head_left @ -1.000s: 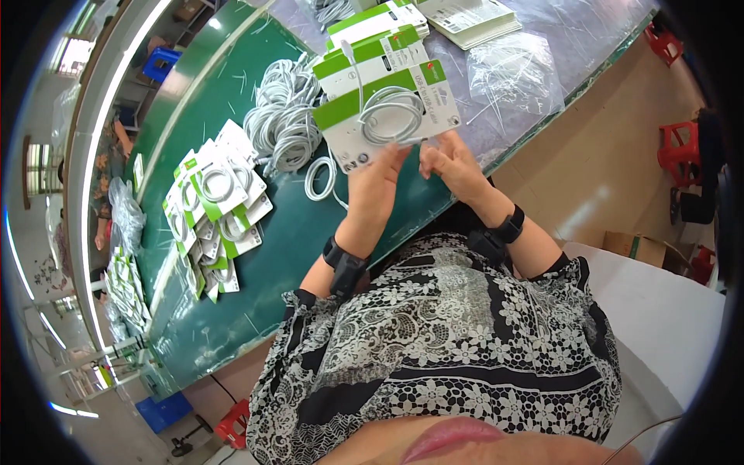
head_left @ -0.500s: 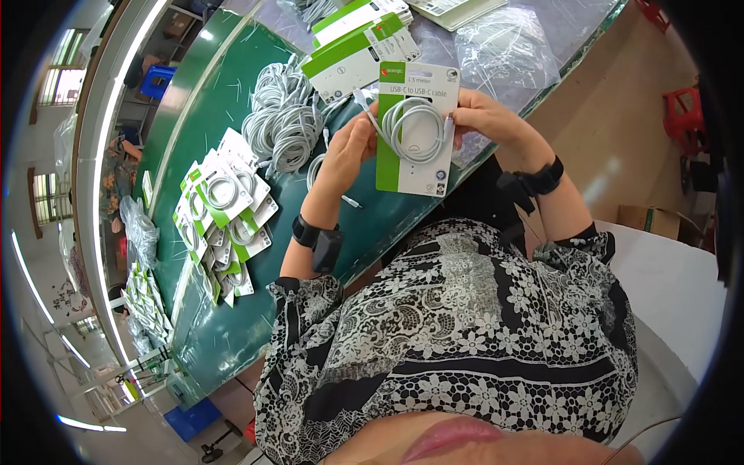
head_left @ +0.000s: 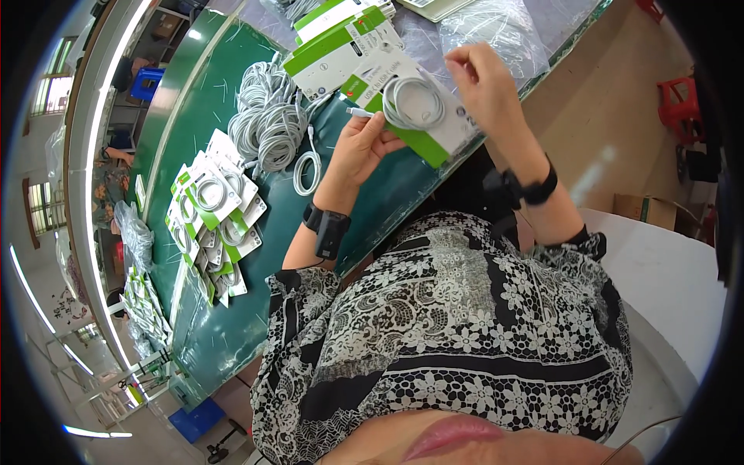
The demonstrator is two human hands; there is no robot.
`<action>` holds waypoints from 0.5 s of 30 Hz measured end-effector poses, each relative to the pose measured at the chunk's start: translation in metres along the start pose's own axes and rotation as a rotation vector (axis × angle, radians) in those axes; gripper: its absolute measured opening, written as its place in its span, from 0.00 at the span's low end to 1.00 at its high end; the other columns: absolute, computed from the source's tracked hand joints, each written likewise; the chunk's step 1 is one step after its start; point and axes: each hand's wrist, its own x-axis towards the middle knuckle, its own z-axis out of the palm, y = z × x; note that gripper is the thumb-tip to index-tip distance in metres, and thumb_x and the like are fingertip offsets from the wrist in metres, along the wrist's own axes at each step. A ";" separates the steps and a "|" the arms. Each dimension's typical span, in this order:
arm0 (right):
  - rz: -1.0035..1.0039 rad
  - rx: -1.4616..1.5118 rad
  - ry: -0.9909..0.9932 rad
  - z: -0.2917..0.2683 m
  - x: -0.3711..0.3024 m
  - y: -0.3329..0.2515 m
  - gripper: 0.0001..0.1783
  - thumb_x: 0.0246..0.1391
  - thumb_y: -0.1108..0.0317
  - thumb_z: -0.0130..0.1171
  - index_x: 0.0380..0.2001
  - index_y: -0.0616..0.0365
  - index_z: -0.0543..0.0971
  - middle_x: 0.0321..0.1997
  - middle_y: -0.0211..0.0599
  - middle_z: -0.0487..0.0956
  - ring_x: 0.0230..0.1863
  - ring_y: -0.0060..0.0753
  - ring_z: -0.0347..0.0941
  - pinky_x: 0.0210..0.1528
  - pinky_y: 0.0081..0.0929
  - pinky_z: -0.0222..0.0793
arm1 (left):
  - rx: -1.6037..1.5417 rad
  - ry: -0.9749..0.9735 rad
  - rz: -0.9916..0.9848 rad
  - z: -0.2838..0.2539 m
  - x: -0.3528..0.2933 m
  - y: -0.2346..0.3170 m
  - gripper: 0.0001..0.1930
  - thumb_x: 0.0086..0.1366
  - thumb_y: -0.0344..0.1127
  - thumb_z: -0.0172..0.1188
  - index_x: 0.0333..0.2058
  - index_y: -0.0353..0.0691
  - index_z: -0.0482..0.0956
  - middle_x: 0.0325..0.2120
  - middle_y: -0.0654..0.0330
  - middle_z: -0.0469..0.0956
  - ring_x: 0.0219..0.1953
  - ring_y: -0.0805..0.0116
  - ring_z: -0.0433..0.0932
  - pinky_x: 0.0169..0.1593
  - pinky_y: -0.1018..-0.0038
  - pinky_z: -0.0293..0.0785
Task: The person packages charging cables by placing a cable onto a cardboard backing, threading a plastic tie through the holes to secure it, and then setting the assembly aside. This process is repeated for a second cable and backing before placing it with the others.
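Observation:
My left hand (head_left: 360,147) grips the left edge of a white and green cable card (head_left: 457,128), thumb on the front, fingers behind. A coiled white cable (head_left: 413,103) lies against the card's face, one connector (head_left: 359,113) sticking out by my left thumb. The card is tilted, its right end lower. Beyond its right side, my right hand (head_left: 487,85) is raised clear of the card, fingers loosely bent, with nothing visible in them. Left of my left hand, a single coiled cable (head_left: 307,172) rests on the green table (head_left: 298,232).
A heap of loose white cables (head_left: 271,116) lies left of the card. Nearer the left stand piled cards with cables (head_left: 213,209). Stacked blank cards (head_left: 345,46) and clear plastic bags (head_left: 496,31) are at the back. Red stools (head_left: 682,108) stand off to the right.
My right hand has let go of the card's right side and risen away. The card has turned clockwise, tilting down to the right, still in my left hand.

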 end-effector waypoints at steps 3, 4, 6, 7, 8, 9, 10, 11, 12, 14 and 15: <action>-0.198 -0.281 0.121 0.028 -0.025 -0.032 0.13 0.52 0.68 0.60 0.40 0.60 0.76 0.35 0.36 0.75 0.36 0.36 0.73 0.39 0.33 0.68 | -0.079 0.045 0.101 0.001 0.003 -0.014 0.15 0.70 0.32 0.49 0.53 0.36 0.66 0.49 0.52 0.73 0.48 0.58 0.77 0.50 0.60 0.78; -0.264 -0.386 0.054 0.036 -0.030 -0.036 0.13 0.49 0.70 0.61 0.40 0.59 0.77 0.36 0.36 0.75 0.39 0.38 0.72 0.43 0.37 0.67 | -0.107 0.040 0.124 0.001 0.003 -0.019 0.15 0.69 0.31 0.49 0.53 0.36 0.66 0.49 0.52 0.73 0.48 0.58 0.77 0.50 0.59 0.77; -0.280 -0.384 0.061 0.041 -0.032 -0.029 0.14 0.48 0.71 0.61 0.40 0.59 0.77 0.36 0.35 0.74 0.41 0.37 0.72 0.47 0.38 0.66 | -0.140 0.036 0.146 0.006 0.003 -0.018 0.15 0.69 0.30 0.49 0.53 0.35 0.66 0.49 0.51 0.73 0.48 0.57 0.77 0.51 0.59 0.77; -0.298 -0.378 0.072 0.043 -0.031 -0.025 0.14 0.47 0.71 0.61 0.40 0.58 0.78 0.37 0.33 0.74 0.42 0.37 0.71 0.50 0.39 0.65 | -0.118 0.057 0.171 0.007 0.002 -0.015 0.15 0.69 0.29 0.49 0.53 0.35 0.66 0.49 0.51 0.73 0.48 0.57 0.77 0.51 0.59 0.78; -0.315 -0.371 0.081 0.044 -0.031 -0.022 0.15 0.45 0.72 0.61 0.40 0.57 0.79 0.37 0.32 0.74 0.43 0.36 0.71 0.53 0.40 0.64 | -0.095 0.078 0.195 0.009 0.001 -0.011 0.15 0.68 0.28 0.50 0.53 0.35 0.66 0.49 0.52 0.73 0.47 0.58 0.77 0.51 0.59 0.78; -0.316 -0.372 0.075 0.044 -0.030 -0.018 0.15 0.45 0.72 0.61 0.40 0.57 0.79 0.37 0.32 0.74 0.43 0.36 0.71 0.53 0.40 0.64 | -0.073 0.100 0.220 0.010 0.000 -0.008 0.15 0.68 0.27 0.50 0.53 0.35 0.66 0.48 0.52 0.74 0.47 0.58 0.77 0.51 0.59 0.78; -0.358 -0.384 0.069 0.043 -0.028 -0.014 0.15 0.44 0.73 0.61 0.40 0.57 0.79 0.37 0.31 0.74 0.43 0.35 0.71 0.55 0.40 0.63 | -0.077 0.102 0.223 0.009 -0.001 -0.006 0.15 0.68 0.27 0.50 0.53 0.35 0.66 0.48 0.52 0.74 0.47 0.58 0.77 0.51 0.59 0.78; -0.400 -0.395 0.062 0.041 -0.026 -0.011 0.16 0.43 0.73 0.60 0.40 0.57 0.79 0.37 0.31 0.74 0.43 0.35 0.71 0.57 0.41 0.63 | -0.039 0.126 0.220 0.007 -0.002 -0.004 0.15 0.67 0.26 0.51 0.52 0.34 0.67 0.47 0.52 0.74 0.46 0.58 0.78 0.50 0.60 0.79; -0.441 -0.406 0.056 0.041 -0.025 -0.009 0.17 0.42 0.74 0.60 0.40 0.57 0.79 0.36 0.30 0.74 0.42 0.35 0.71 0.58 0.41 0.63 | -0.001 0.150 0.217 0.006 -0.002 -0.003 0.15 0.67 0.26 0.51 0.52 0.34 0.68 0.47 0.53 0.75 0.45 0.59 0.78 0.49 0.61 0.80; -0.446 -0.403 0.053 0.046 -0.025 -0.012 0.17 0.42 0.74 0.60 0.40 0.57 0.80 0.36 0.30 0.74 0.42 0.35 0.71 0.60 0.41 0.62 | 0.034 0.175 0.214 0.004 -0.003 -0.003 0.15 0.66 0.25 0.52 0.51 0.34 0.68 0.46 0.53 0.75 0.44 0.60 0.79 0.48 0.62 0.80; -0.448 -0.400 0.054 0.047 -0.026 -0.014 0.17 0.41 0.75 0.60 0.39 0.57 0.80 0.36 0.30 0.74 0.42 0.34 0.71 0.61 0.41 0.61 | 0.028 0.211 0.235 0.004 -0.003 -0.005 0.15 0.66 0.25 0.52 0.51 0.34 0.69 0.45 0.53 0.76 0.44 0.60 0.79 0.47 0.63 0.81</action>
